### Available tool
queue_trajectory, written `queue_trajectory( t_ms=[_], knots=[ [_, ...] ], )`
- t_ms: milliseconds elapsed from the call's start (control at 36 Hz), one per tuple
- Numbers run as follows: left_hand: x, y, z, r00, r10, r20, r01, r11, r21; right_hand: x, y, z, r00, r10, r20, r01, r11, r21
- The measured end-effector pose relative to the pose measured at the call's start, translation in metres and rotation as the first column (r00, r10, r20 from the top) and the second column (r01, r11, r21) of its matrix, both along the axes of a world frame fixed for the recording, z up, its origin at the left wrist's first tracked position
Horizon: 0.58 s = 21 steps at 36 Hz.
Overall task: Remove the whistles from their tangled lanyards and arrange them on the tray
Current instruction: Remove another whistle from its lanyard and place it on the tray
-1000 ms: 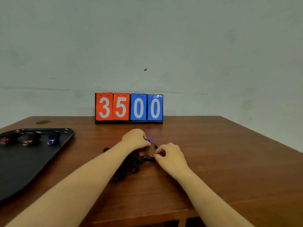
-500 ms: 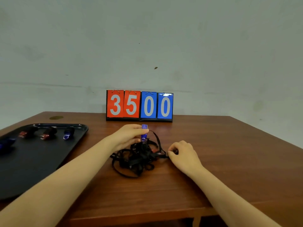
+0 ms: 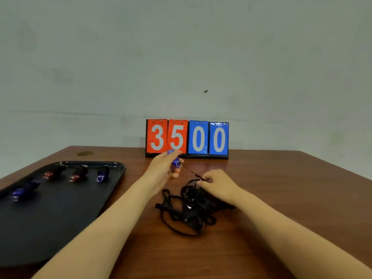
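My left hand (image 3: 164, 169) grips a blue whistle (image 3: 175, 162) raised above the table, its metal ring facing right. A thin black cord runs taut from that ring down to my right hand (image 3: 216, 183), which pinches the cord at its clip. Under and in front of my right hand lies a tangled heap of black lanyards (image 3: 190, 208). On the left, a black tray (image 3: 60, 208) holds several whistles: two red ones (image 3: 51, 174) (image 3: 77, 175) and a blue one (image 3: 102, 175) in a row, another blue one (image 3: 22, 191) nearer the left edge.
A flip scoreboard (image 3: 187, 138) reading 3500 stands at the back of the wooden table (image 3: 291, 198), against a pale wall. A small dark stain (image 3: 85, 153) marks the table's far left corner.
My left hand has lifted the blue whistle up and away from the heap, drawing its cord taut. My right hand has moved onto the cord's clip end above the tangle.
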<state>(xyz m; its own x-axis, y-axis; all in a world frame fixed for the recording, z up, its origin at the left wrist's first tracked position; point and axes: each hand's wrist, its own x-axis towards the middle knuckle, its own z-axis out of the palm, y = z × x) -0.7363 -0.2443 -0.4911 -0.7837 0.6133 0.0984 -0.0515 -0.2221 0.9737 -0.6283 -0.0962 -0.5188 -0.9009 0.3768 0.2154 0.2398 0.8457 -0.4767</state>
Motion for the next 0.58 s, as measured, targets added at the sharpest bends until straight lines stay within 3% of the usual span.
queue_trajectory(
  t_ms=[56,139,222,306,361,444,528,583],
  knots=[
    [-0.003,-0.003,0.004,0.996,0.076,0.037,-0.079,0.993,0.088,-0.003,0.002,-0.003,0.995,0.037,-0.088,-0.054,0.977,-0.206],
    [-0.009,-0.008,0.011,0.974,0.125,0.187,-0.175,0.945,0.276,0.002,0.007,-0.004,0.961,-0.015,-0.276,-0.149,0.813,-0.563],
    [-0.017,-0.012,0.012,0.918,0.003,0.397,-0.195,0.874,0.445,0.011,0.012,0.007,0.910,-0.043,-0.412,-0.347,0.465,-0.815],
    [-0.022,-0.013,0.008,0.856,-0.111,0.506,-0.199,0.831,0.520,0.025,0.016,0.023,0.804,-0.161,-0.573,-0.563,0.103,-0.820],
    [-0.024,-0.010,0.004,0.906,-0.019,0.422,-0.179,0.887,0.426,0.029,0.020,0.026,0.769,-0.264,-0.582,-0.603,0.005,-0.798],
    [-0.021,-0.006,0.001,0.974,0.213,0.079,-0.224,0.958,0.181,0.030,0.028,0.029,0.707,-0.379,-0.597,-0.670,-0.088,-0.737],
    [-0.017,-0.003,-0.002,0.925,0.321,-0.204,-0.323,0.946,0.026,0.036,0.037,0.033,0.628,-0.460,-0.628,-0.748,-0.133,-0.651],
    [-0.016,-0.004,-0.010,0.840,0.369,-0.397,-0.422,0.905,-0.051,0.041,0.042,0.035,0.578,-0.504,-0.642,-0.789,-0.145,-0.597]
  ],
)
